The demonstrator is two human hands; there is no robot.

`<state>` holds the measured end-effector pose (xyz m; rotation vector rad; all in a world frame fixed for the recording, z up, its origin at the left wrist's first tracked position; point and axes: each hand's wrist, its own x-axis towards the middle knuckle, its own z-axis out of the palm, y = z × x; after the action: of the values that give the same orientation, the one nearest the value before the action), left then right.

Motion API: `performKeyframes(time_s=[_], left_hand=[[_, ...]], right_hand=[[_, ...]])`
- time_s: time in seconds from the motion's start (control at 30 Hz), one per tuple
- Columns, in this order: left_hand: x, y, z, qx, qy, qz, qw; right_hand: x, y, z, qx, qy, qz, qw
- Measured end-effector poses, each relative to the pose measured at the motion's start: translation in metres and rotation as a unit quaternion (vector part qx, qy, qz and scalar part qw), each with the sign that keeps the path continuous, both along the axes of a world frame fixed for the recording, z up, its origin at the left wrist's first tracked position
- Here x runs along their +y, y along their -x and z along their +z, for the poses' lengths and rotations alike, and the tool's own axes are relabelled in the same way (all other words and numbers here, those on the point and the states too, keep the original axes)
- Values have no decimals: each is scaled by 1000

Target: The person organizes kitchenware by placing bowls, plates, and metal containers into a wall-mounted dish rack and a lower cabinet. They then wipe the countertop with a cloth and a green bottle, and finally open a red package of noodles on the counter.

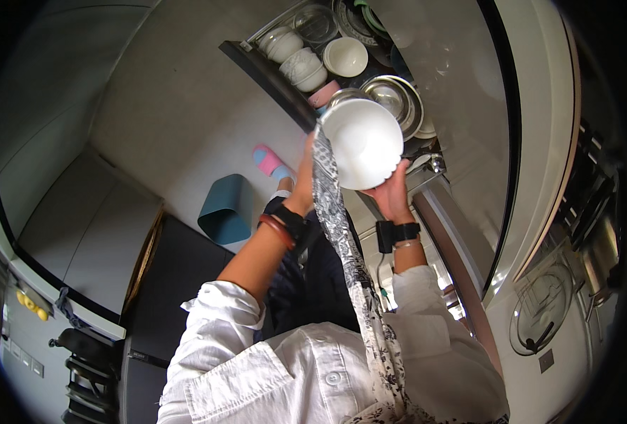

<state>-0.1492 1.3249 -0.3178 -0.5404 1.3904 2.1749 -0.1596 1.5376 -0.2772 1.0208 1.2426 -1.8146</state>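
Observation:
A white bowl (363,143) with a scalloped edge is held up between my two hands, above an open drawer of dishes. My right hand (393,192) supports its lower right side with the palm and fingers. On its left side is my left hand (307,175), its fingers mostly hidden behind a patterned scarf (330,196) that hangs across the view. Just beyond the bowl lie nested stainless steel bowls (390,98) and a pink dish (324,94). Further in the drawer stand stacked white bowls (304,69) and another white bowl (346,56).
The dark drawer front (268,82) juts out over the floor. A blue-grey bin (226,206) stands at the left, near my foot in a pink slipper (266,160). A glass lid (541,312) and the dark-edged countertop (536,132) lie at the right.

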Motion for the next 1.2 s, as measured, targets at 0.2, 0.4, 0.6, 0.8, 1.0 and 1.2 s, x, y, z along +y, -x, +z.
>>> performKeyframes(time_s=[0.2, 0.4, 0.6, 0.8, 1.0, 1.2], left_hand=[[33, -20, 5, -132, 29, 77, 988], [-8, -48, 19, -125, 197, 106, 967], [-68, -73, 33, -239, 139, 199, 940], [-93, -79, 46, -282, 164, 230, 917], [-93, -80, 45, -283, 132, 264, 913], [-89, -79, 43, -279, 103, 248, 922]], right_hand=[[55, 22, -34, 29, -304, 77, 949], [28, 42, -89, 264, -580, 216, 740], [-32, 67, -104, 245, -659, 395, 592], [-17, 75, -119, 240, -680, 408, 560], [17, 72, -137, 267, -676, 331, 602], [29, 71, -141, 246, -608, 236, 717]])
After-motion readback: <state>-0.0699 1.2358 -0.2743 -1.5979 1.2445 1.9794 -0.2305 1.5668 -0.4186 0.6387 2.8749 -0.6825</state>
